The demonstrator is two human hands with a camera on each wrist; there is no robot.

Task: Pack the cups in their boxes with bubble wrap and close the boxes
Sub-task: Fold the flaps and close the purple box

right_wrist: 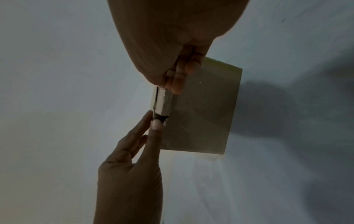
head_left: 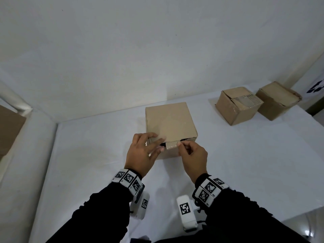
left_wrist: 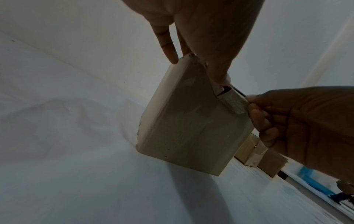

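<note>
My left hand [head_left: 140,151] lies flat, fingers straight, on the box [head_left: 171,120] lid. Right hand [head_left: 192,158] pinches the tape tab [head_left: 172,145] at its front edge.

Three brown cardboard boxes stand on the white-covered table [head_left: 228,155]: one closed box [head_left: 171,120] near the middle and two boxes, [head_left: 236,106] and [head_left: 277,102], at the far right. Two hands, left [head_left: 142,155] and right [head_left: 192,157], are at the nearest one.

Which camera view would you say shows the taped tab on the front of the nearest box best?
The head view: the taped tab is well lit, with the right hand pinching it. Both wrist views show it dark and tilted.
</note>
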